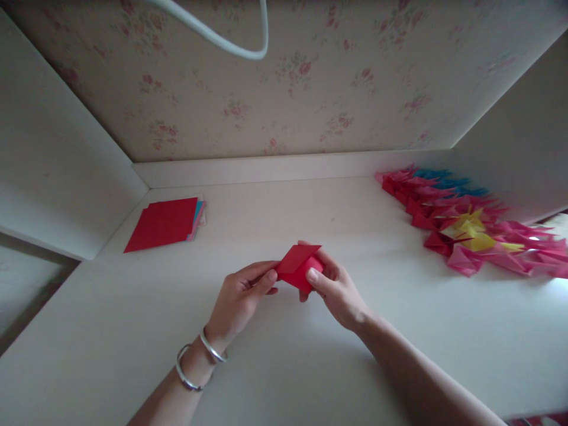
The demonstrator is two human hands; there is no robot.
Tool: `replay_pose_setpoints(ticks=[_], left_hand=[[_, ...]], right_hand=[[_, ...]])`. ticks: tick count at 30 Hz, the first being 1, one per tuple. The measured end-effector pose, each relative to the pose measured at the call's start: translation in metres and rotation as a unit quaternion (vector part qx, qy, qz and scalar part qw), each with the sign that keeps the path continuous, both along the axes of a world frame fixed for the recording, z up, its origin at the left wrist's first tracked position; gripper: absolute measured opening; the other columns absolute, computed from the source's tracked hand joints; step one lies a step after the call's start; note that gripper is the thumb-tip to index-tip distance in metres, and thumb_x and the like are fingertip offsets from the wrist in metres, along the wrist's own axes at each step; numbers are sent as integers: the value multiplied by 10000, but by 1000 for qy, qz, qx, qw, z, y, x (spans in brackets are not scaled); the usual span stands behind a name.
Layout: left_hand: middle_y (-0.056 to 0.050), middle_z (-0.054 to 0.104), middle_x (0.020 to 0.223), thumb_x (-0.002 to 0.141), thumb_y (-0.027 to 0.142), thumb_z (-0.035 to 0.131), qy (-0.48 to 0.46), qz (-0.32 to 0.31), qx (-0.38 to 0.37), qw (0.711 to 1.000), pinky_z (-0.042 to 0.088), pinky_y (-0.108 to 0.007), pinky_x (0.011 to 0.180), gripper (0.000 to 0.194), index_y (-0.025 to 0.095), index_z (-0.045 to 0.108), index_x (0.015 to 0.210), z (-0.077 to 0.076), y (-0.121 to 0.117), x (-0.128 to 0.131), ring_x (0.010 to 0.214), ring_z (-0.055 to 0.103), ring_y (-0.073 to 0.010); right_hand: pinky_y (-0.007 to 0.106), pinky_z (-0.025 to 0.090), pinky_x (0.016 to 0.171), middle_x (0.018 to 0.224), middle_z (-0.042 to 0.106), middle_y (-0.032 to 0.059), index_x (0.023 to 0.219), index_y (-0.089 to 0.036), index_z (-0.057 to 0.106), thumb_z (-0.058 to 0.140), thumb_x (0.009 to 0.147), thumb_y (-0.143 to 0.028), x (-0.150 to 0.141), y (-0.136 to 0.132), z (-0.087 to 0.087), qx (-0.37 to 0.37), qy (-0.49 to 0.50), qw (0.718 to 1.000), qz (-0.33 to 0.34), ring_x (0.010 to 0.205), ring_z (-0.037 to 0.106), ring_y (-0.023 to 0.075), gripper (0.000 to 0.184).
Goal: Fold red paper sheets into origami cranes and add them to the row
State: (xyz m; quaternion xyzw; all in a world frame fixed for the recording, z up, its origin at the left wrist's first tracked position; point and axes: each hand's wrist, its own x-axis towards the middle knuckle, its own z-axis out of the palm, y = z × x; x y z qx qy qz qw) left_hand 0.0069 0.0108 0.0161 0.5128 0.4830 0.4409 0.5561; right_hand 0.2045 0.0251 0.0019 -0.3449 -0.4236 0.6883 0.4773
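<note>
Folded red paper (296,266) was pinched between both hands, paper stack (162,223) beyond the left hand (239,299), folded paper shapes (465,228) beyond the right (339,290).

Probably a room in a home: behind the white desk (133,331) rises floral wallpaper (248,112) with small pink roses, and plain pale panels (48,136) enclose the desk on its left and right.
</note>
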Motion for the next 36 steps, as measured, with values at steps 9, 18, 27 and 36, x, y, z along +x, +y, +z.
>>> replay_pose_setpoints(ticks=[9, 18, 27, 36], left_hand=[[-6, 719, 789, 927, 362, 617, 43, 148, 64, 986, 619, -285, 640, 251, 190, 508, 1072, -6, -3, 7, 682, 732, -171], [-34, 727, 940, 892, 293, 623, 35, 39, 23, 998, 618, -293, 767, 164, 181, 722, 958, -8, -3, 4, 839, 713, -177], [-20, 771, 892, 780, 346, 788, -39, 129, -28, 991, 586, -265, 789, 484, 194, 688, 1229, -13, 2, -1, 811, 701, -150], [-27, 768, 874, 806, 367, 760, -19, 114, -9, 993, 584, -265, 763, 394, 195, 723, 1158, -8, -1, 1, 829, 697, -172]], right_hand=[[281, 536, 545, 816, 705, 12, 1437, -240, 403, 765, 790, -337, -11, -4, 3, -29, -24, 999, 21, 580, 617, 137, 748], [301, 539, 567, 737, 691, -11, 1529, -258, 308, 694, 857, -319, -8, -10, 2, 4, -61, 998, 33, 575, 622, 141, 778], [305, 504, 645, 933, 688, 57, 1195, -245, 674, 528, 909, -196, 9, -10, 2, 175, -240, 954, 34, 745, 619, 173, 325], [370, 581, 783, 1285, 571, 118, 1120, -269, 707, 682, 830, -164, 8, -4, 11, 341, -269, 901, 3, 1063, 621, 265, 310]])
